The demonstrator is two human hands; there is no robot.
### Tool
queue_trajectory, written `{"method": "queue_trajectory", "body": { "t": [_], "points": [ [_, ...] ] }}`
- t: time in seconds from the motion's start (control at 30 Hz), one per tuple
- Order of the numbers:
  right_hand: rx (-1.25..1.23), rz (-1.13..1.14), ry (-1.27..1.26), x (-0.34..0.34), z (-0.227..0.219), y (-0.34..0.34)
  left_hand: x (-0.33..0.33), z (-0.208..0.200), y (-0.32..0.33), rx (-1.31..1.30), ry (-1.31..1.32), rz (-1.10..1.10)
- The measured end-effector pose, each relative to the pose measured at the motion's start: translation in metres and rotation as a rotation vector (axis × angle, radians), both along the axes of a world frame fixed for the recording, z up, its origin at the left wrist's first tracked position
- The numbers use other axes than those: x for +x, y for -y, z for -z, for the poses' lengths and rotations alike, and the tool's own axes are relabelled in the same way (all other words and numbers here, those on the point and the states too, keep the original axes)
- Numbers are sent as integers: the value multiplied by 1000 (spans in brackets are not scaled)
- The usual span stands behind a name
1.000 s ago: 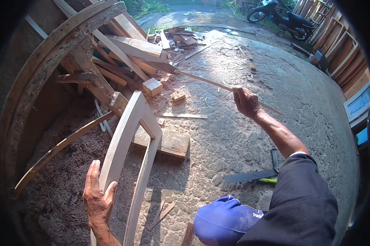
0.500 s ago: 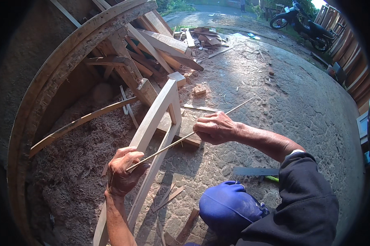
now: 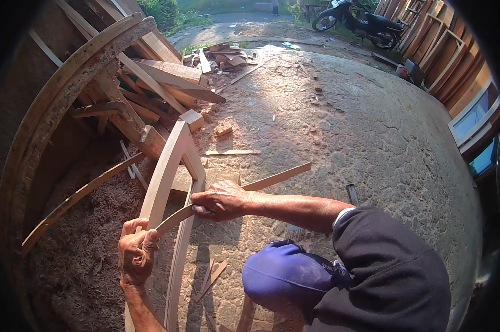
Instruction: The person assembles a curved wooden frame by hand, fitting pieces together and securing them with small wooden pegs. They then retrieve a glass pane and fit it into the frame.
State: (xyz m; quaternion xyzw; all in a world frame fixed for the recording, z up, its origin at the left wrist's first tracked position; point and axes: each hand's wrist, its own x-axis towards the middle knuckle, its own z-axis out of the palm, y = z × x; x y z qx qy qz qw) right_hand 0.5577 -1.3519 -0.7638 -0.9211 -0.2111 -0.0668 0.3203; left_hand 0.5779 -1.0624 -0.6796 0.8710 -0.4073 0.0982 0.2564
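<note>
Item: a long, thin, flat strip of light-brown wood (image 3: 280, 176), held across a pale, smooth-planed, open wooden frame (image 3: 164, 171). The right hand (image 3: 219, 200) has its grip closed about the strip, partway along; the left hand (image 3: 135, 254) has a narrow grip on the near end, at the frame's left rail. The free end projects up and rightward beyond the right grip. The strip appears bowed between grips: judged light, springy, little prone to slipping, liable to split if over-bent. Advised hold: flat faces, grips well apart. Markings: none visible on strip or frame; small pale lettering shows on blue knee fabric (image 3: 283, 279) below the right grip.
</note>
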Motion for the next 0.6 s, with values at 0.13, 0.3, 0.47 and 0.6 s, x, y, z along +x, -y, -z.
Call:
{"method": "queue_trajectory", "body": {
  "t": [0.13,0.3,0.47,0.6],
  "points": [
    [38,100,-130,-1,3,-16,3,-5,3,-34,-18,-13],
    [70,160,-227,7,-8,-31,7,-1,4,-4,-64,4],
    [130,-156,-20,-10,-21,6,12,-3,-11,-270,-382,0],
    [104,-504,269,-24,-22,22,15,-8,-16,-306,-580,122]
  ]
}}
